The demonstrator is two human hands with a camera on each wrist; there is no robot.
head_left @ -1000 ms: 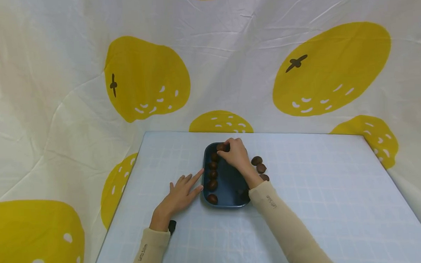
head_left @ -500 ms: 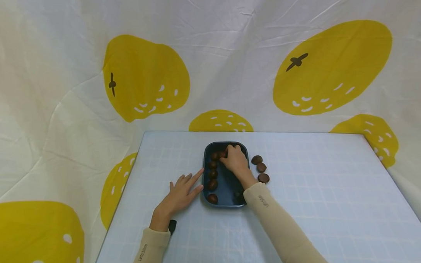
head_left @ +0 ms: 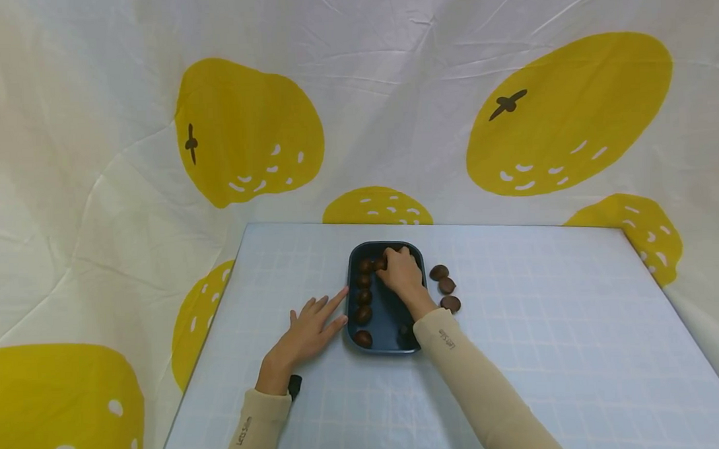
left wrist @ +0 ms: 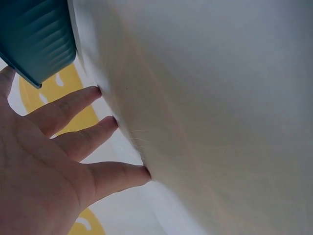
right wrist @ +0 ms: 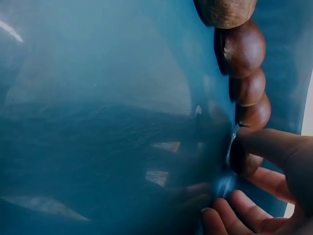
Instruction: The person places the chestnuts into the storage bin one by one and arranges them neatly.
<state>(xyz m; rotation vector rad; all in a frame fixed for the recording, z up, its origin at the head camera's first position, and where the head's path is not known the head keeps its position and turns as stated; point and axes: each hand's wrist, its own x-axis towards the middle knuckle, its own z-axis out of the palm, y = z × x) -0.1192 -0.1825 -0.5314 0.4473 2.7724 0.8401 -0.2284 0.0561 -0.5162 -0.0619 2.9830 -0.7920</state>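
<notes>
A dark blue tray (head_left: 389, 309) lies on the table, with a row of brown chestnuts (head_left: 363, 297) along its left side. My right hand (head_left: 404, 274) reaches into the tray's far end. In the right wrist view its thumb and index finger pinch a chestnut (right wrist: 245, 160), right at the end of the row, while the other fingertips are close over the tray floor. My left hand (head_left: 304, 335) has its fingers spread at the tray's left edge. Seen from the left wrist, several of its fingertips (left wrist: 108, 123) touch the white tabletop, and one is at the tray's rim (left wrist: 22, 73).
Three more chestnuts (head_left: 447, 285) lie on the table just right of the tray. The pale checked tabletop (head_left: 547, 323) ends at a white curtain (head_left: 391, 117) printed with yellow fruit. A dark wrist device (head_left: 294, 386) shows at the left wrist.
My right hand has drawn slightly nearer from the tray's far rim, bringing the chestnut down beside the row's far end. During the last half second it barely moves. My left hand stays in place.
</notes>
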